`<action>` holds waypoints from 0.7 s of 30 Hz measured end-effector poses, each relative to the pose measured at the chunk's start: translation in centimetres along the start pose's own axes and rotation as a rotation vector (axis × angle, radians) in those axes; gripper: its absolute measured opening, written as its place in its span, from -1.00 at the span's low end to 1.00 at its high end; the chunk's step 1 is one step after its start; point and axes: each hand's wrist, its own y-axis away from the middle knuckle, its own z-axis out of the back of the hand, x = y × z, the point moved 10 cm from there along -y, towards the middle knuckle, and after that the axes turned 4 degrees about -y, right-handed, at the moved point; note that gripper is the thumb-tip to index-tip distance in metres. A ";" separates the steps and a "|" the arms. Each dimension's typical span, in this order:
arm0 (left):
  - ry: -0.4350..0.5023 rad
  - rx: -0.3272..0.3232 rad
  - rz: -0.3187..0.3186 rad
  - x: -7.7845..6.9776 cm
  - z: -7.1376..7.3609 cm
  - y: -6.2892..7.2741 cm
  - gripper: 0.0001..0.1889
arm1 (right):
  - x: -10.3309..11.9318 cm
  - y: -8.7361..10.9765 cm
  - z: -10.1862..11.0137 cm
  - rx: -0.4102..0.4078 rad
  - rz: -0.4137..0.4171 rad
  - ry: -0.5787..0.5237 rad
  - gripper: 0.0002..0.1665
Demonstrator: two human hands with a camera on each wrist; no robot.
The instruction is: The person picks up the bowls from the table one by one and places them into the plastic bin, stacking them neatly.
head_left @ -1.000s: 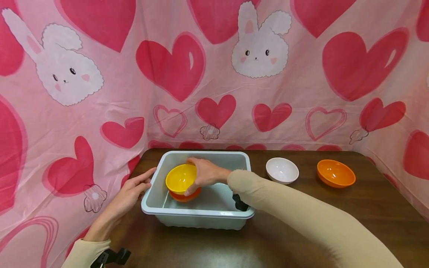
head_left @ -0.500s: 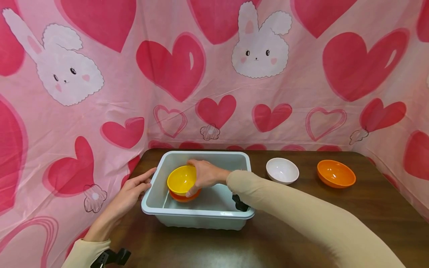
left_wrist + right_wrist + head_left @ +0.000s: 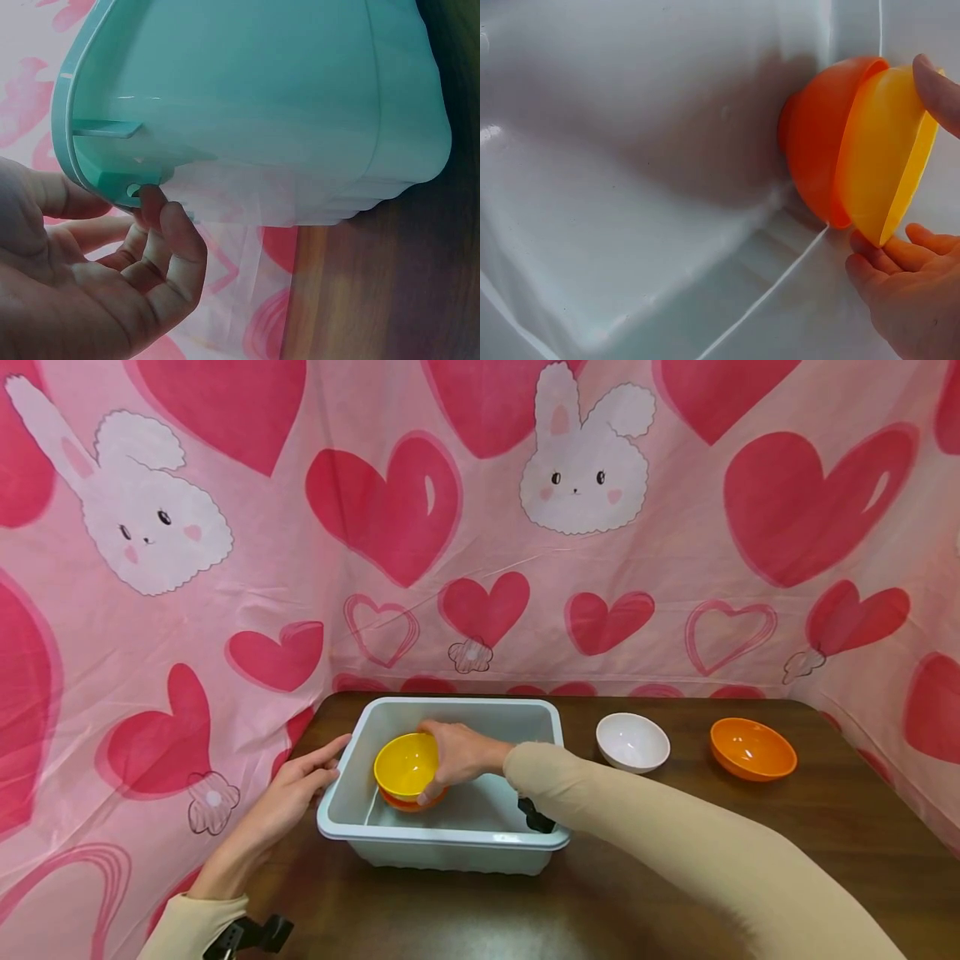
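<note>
With my right hand [image 3: 467, 753], I grip the yellow bowl [image 3: 405, 766] by its rim, the red-orange bowl [image 3: 814, 142] directly below.

We can read no text, label, brand, number or sign in these three views; on the yellow bowl [image 3: 401, 768], the grey bin [image 3: 450, 857] and the printed cloth [image 3: 480, 518] we find no letters.

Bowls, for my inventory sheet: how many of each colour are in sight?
Yellow bowl: 1
White bowl: 1
Orange bowls: 2 (a redder one in the tub, another on the table)
Total: 4
</note>
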 end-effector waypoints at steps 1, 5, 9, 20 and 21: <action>-0.001 0.000 0.001 0.0 0.0 0.0 -0.40 | -0.1 -0.1 0.0 0.002 -0.002 -0.004 0.21; -0.007 0.005 0.006 0.1 0.0 0.0 -0.40 | -0.7 -0.7 -0.2 0.006 0.008 -0.011 0.21; -0.007 0.007 0.012 0.2 0.0 -0.1 -0.40 | -0.9 -1.1 -0.4 0.006 0.032 -0.010 0.23; -0.019 0.010 0.016 0.2 0.0 -0.1 -0.39 | 0.2 -0.1 -0.3 0.012 0.021 0.031 0.18; -0.019 0.010 0.018 0.2 0.0 -0.1 -0.39 | 0.2 -0.2 -0.4 0.014 0.018 0.035 0.18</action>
